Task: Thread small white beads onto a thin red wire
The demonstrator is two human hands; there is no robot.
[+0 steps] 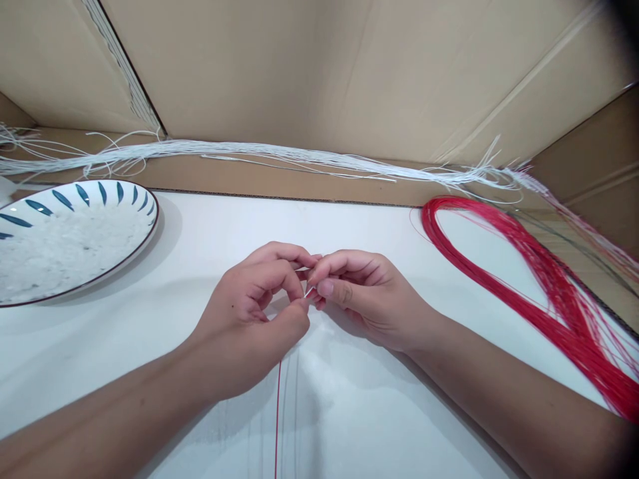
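My left hand (264, 303) and my right hand (364, 293) meet at the middle of the white table, fingertips nearly touching. A short thin white piece (310, 291) is pinched between them, its ends covered by the thumbs and forefingers. A bit of red shows beside it at my right fingertips. From under my left hand a red thread (278, 419) runs down to the table's front edge. Whether the thread joins the white piece is hidden by my fingers.
On the left stands an oval plate (156, 216) with blue leaf marks, holding small clear-white bits. A looped bundle of red threads (469, 266) lies on the right. White strands (279, 152) stretch along the back, before cardboard walls (279, 66).
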